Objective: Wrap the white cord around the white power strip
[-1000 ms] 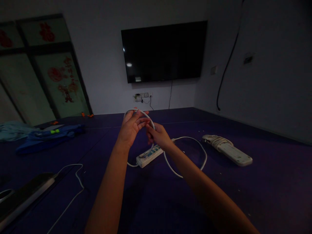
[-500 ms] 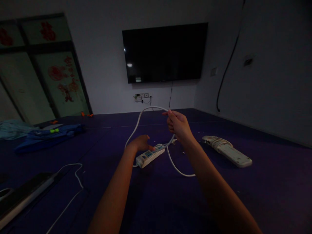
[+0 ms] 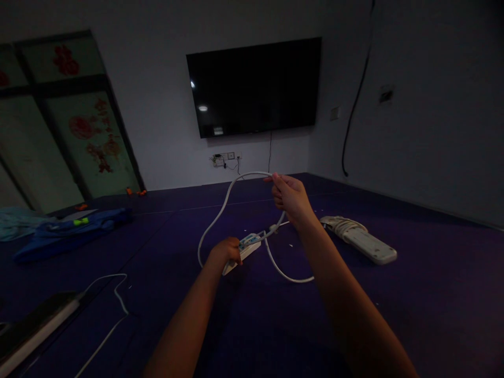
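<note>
A white power strip (image 3: 248, 252) with blue socket faces lies on the dark purple floor in front of me. My left hand (image 3: 226, 252) is closed over its near end, covering that part from above. Higher up and to the right, my right hand (image 3: 292, 197) pinches the strip's white cord (image 3: 226, 198) between thumb and fingers. From this pinch the cord arches left and drops behind my left hand. More of it loops on the floor below my right hand, and a plug-like end shows near the strip's far end.
To the right lies a second white power strip (image 3: 374, 247) with its cord wound around one end. Blue cloth (image 3: 71, 226) is spread on the left. A dark, flat device (image 3: 43, 320) with a white cable lies at lower left. A television (image 3: 255, 86) hangs on the wall.
My left hand has come down from above the sockets and closed on the strip's near end. The right hand keeps its pinch on the cord. The view has shifted slightly right.
</note>
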`<control>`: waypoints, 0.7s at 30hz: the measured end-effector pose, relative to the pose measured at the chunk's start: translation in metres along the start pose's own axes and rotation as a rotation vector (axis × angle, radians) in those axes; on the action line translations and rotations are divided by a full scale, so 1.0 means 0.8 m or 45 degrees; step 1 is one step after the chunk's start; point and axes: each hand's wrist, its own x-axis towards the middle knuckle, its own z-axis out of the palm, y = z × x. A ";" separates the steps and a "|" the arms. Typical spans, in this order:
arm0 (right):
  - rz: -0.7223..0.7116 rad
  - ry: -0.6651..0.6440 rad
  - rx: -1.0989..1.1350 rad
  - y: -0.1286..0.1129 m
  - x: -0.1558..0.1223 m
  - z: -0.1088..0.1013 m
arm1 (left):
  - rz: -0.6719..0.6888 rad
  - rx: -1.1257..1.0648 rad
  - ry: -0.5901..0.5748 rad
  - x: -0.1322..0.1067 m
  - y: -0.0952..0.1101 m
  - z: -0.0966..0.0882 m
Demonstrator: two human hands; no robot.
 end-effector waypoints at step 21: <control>-0.151 0.242 0.056 -0.027 0.007 -0.045 | 0.140 -0.271 0.270 -0.092 -0.012 -0.069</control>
